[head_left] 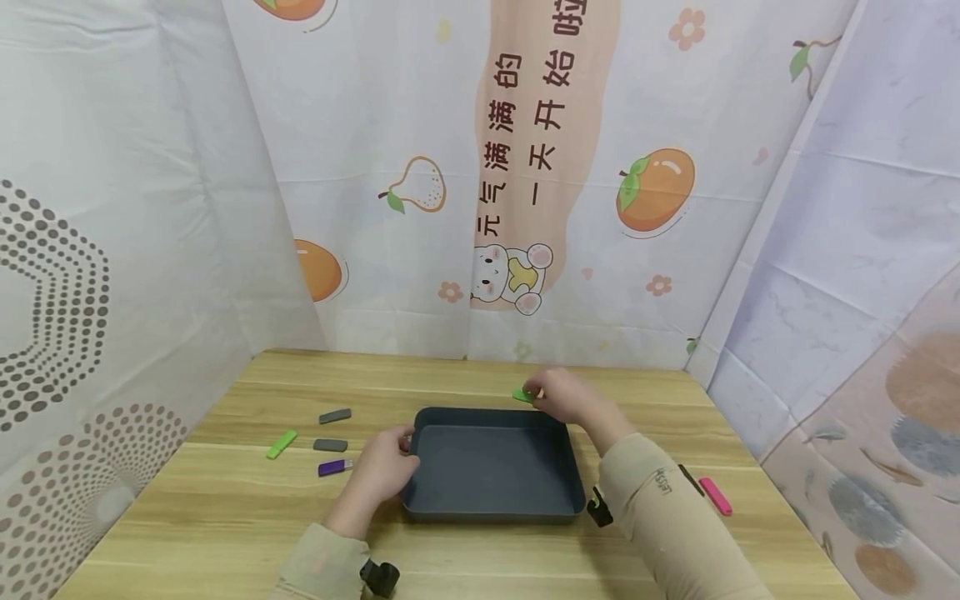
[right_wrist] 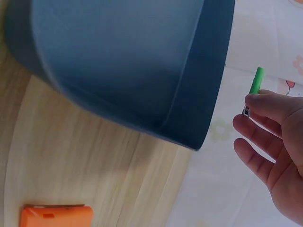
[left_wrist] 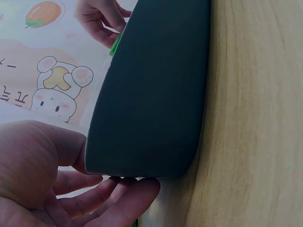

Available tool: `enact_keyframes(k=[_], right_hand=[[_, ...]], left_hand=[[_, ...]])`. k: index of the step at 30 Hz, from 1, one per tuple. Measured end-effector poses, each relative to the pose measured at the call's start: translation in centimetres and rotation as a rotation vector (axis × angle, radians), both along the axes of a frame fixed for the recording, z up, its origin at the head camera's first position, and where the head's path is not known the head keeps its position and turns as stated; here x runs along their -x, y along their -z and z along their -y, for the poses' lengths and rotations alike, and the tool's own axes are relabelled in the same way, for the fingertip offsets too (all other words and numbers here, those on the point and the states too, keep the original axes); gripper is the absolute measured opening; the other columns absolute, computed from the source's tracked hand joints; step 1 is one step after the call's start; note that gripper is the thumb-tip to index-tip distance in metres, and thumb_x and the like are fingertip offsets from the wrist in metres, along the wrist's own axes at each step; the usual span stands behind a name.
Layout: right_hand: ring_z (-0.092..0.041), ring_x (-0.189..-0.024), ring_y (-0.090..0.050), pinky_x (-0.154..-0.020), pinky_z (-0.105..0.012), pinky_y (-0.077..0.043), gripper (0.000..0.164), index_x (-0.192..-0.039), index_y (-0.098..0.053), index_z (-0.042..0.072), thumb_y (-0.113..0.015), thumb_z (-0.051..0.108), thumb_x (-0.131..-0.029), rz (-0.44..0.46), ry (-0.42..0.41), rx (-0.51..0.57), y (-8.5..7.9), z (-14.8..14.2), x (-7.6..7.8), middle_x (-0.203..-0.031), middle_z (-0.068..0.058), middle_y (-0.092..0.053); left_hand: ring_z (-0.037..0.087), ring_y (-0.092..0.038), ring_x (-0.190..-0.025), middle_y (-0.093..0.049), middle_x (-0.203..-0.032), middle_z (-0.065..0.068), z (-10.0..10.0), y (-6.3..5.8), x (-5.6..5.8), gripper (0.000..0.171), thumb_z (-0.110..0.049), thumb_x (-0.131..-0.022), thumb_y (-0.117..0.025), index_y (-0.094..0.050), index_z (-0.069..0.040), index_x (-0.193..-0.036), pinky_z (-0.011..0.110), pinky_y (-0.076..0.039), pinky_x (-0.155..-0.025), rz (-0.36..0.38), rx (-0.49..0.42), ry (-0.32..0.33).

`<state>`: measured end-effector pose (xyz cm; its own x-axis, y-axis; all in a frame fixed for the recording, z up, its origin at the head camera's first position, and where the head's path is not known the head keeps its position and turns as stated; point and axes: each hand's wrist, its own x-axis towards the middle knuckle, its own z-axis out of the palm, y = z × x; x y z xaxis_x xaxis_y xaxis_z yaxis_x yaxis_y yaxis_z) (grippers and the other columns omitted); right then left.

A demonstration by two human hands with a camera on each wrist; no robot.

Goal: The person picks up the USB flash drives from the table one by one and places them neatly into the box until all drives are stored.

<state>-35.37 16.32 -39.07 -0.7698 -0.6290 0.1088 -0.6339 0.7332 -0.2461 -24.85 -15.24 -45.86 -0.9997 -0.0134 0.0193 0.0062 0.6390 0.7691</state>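
A dark blue-grey rectangular tray (head_left: pixel 495 471) sits on the wooden table. My left hand (head_left: pixel 386 462) holds its left side, the thumb at the rim and the fingers along the outer wall, as the left wrist view shows up close. Beyond the tray's back right corner, my right hand (head_left: pixel 564 395) pinches a green USB stick (right_wrist: pixel 257 80) between thumb and forefinger. The stick's metal plug shows near the fingertips in the right wrist view, while the other fingers are loosely bent. The tray's floor is bare.
Left of the tray lie a purple USB stick (head_left: pixel 334 467), two grey sticks (head_left: pixel 330 445) and a light green stick (head_left: pixel 282 444). On the right are a pink stick (head_left: pixel 716 496) and a black one (head_left: pixel 691 480). An orange object (right_wrist: pixel 57 217) shows in the right wrist view.
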Motion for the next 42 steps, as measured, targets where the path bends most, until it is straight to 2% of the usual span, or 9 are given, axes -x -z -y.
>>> enact_keyframes(k=[4, 11, 16, 22, 29, 35, 42], right_hand=[[-0.023, -0.092, -0.068, -0.079, -0.039, -0.057, 0.013, -0.106, -0.076, 0.005, -0.07, 0.003, -0.094, 0.002, -0.027, -0.031, 0.3, 0.6, -0.3, -0.099, -0.006, -0.073], [-0.022, -0.097, -0.067, -0.084, -0.039, -0.057, 0.02, -0.112, -0.076, 0.005, -0.07, 0.001, -0.093, 0.013, -0.022, -0.09, 1.2, 1.0, -0.6, -0.106, -0.006, -0.073], [-0.017, -0.085, -0.062, -0.076, -0.036, -0.054, 0.015, -0.103, -0.077, 0.009, -0.07, 0.001, -0.092, 0.01, -0.046, -0.128, 1.4, 1.1, -0.7, -0.096, -0.001, -0.071], [-0.012, -0.071, -0.051, -0.065, -0.031, -0.046, 0.014, -0.09, -0.074, 0.012, -0.067, 0.001, -0.092, 0.025, -0.063, -0.152, 1.9, 1.0, -0.6, -0.08, 0.01, -0.06], [-0.014, -0.072, -0.05, -0.066, -0.032, -0.045, 0.012, -0.092, -0.074, 0.011, -0.069, 0.0, -0.092, 0.018, -0.087, -0.154, 2.4, 1.5, -0.9, -0.083, 0.005, -0.063], [-0.013, -0.066, -0.042, -0.062, -0.03, -0.038, 0.014, -0.083, -0.07, 0.008, -0.069, -0.003, -0.09, 0.036, -0.121, -0.155, 3.0, 1.8, -1.0, -0.073, 0.002, -0.053], [-0.013, -0.066, -0.042, -0.062, -0.031, -0.039, 0.016, -0.081, -0.069, 0.011, -0.069, -0.001, -0.092, 0.02, -0.104, -0.192, 3.4, 2.0, -1.2, -0.073, 0.003, -0.054]], left_hand=[[0.025, -0.062, -0.089, -0.065, -0.113, 0.016, 0.0, 0.0, 0.0, 0.05, -0.002, -0.087, -0.067, -0.06, 0.003, -0.137, 0.037, -0.057, -0.069, -0.003, -0.002, 0.001], [0.025, -0.062, -0.088, -0.065, -0.114, 0.017, 0.0, 0.0, 0.0, 0.051, -0.002, -0.087, -0.067, -0.06, 0.004, -0.137, 0.035, -0.056, -0.066, -0.005, -0.004, 0.002], [0.025, -0.062, -0.087, -0.065, -0.114, 0.018, 0.0, 0.0, 0.0, 0.051, -0.002, -0.087, -0.066, -0.059, 0.004, -0.137, 0.033, -0.055, -0.061, 0.003, -0.017, 0.002], [0.025, -0.061, -0.087, -0.064, -0.115, 0.017, 0.0, 0.0, 0.0, 0.051, -0.002, -0.088, -0.066, -0.058, 0.004, -0.138, 0.032, -0.055, -0.059, 0.009, -0.025, 0.002], [0.025, -0.061, -0.089, -0.065, -0.115, 0.018, 0.1, 0.0, 0.1, 0.051, -0.002, -0.088, -0.066, -0.059, 0.004, -0.138, 0.034, -0.056, -0.064, 0.01, -0.018, 0.0], [0.025, -0.061, -0.087, -0.065, -0.115, 0.018, 0.1, 0.1, 0.1, 0.051, -0.002, -0.088, -0.066, -0.058, 0.004, -0.138, 0.033, -0.056, -0.063, 0.01, -0.022, 0.0], [0.024, -0.061, -0.088, -0.065, -0.113, 0.017, 0.0, 0.1, 0.1, 0.051, -0.002, -0.088, -0.066, -0.058, 0.004, -0.138, 0.034, -0.056, -0.065, 0.004, -0.021, 0.004]])
